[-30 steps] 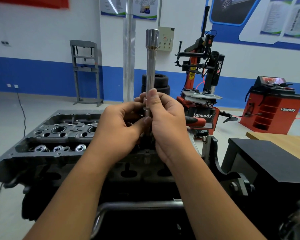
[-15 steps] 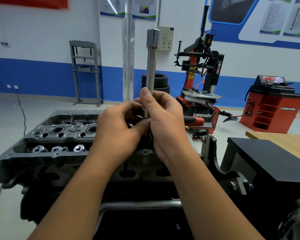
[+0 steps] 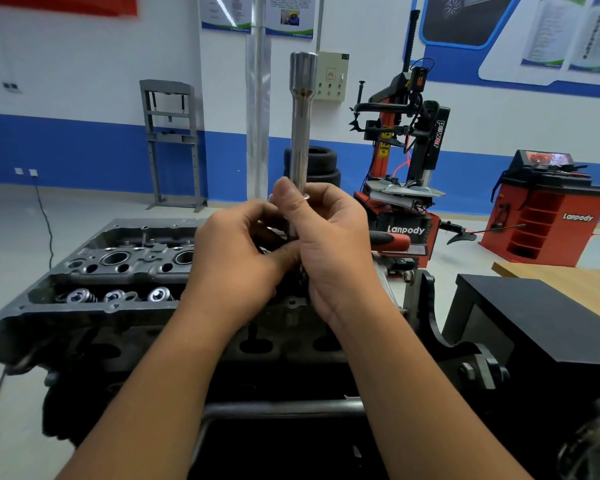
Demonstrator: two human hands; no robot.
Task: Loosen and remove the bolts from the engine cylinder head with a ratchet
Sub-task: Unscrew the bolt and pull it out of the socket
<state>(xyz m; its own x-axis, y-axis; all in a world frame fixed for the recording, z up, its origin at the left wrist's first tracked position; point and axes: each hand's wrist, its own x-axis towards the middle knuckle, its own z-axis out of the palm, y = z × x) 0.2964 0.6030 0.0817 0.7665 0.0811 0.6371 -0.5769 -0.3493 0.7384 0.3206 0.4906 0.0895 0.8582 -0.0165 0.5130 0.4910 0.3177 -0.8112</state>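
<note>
While both hands meet above the gray cylinder head (image 3: pixel 125 271), the right hand (image 3: pixel 329 251) wraps its fingers around a long shiny metal tool (image 3: pixel 300 133) that stands straight up. The left hand (image 3: pixel 239 261) pinches the tool's bottom end. 3 round springs (image 3: pixel 115 295) sit in the head.

Two hands: left hand (image 3: pixel 238 263), right hand (image 3: pixel 329 251). One long socket extension (image 3: pixel 300 140), upright. One cylinder head (image 3: pixel 94 299). Valve springs visible in its near trough: three (image 3: pixel 80 295) (image 3: pixel 113 295) (image 3: pixel 160 293), possibly more hidden behind the left hand. Large round bores in top face: two in view (image 3: pixel 115 258) (image 3: pixel 184 257). One red-handled tool (image 3: pixel 390 240). Stacked tyres (image 3: pixel 321 166): two.
</note>
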